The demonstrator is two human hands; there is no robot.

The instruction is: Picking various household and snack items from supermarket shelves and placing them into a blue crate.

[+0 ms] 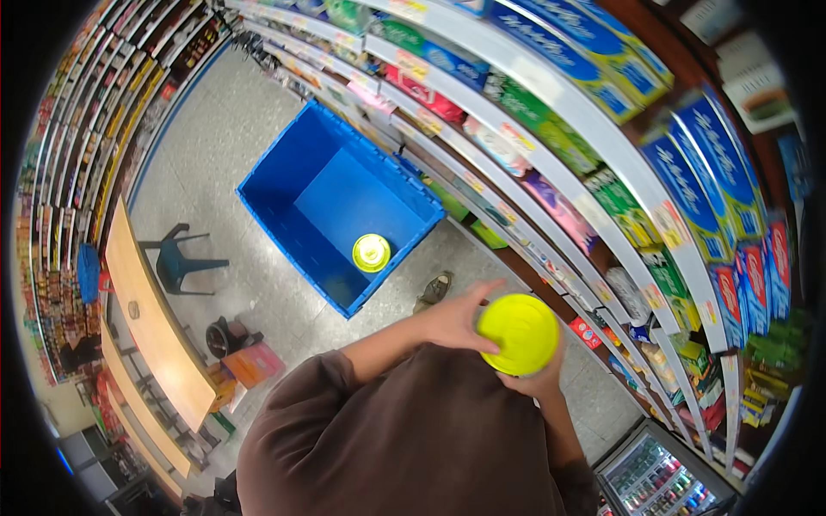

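Between my two hands is a round container with a bright yellow-green lid (519, 334), held close in front of my chest. My left hand (458, 326) touches its left side, the thumb at the lid's edge and the fingers spread. From below and the right, my right hand (539, 380) grips the container, its fingers partly hidden under it. Ahead on the floor stands an open blue plastic crate (335, 187). Inside it, near the corner closest to me, sits another round yellow-green container (372, 253).
Store shelves (561, 161) with packaged goods run along the right. A glass-front drinks cooler (664, 477) stands at the lower right. On the left are a long wooden counter (155, 322), a dark green plastic chair (174, 263) and an orange-pink box (253, 364).
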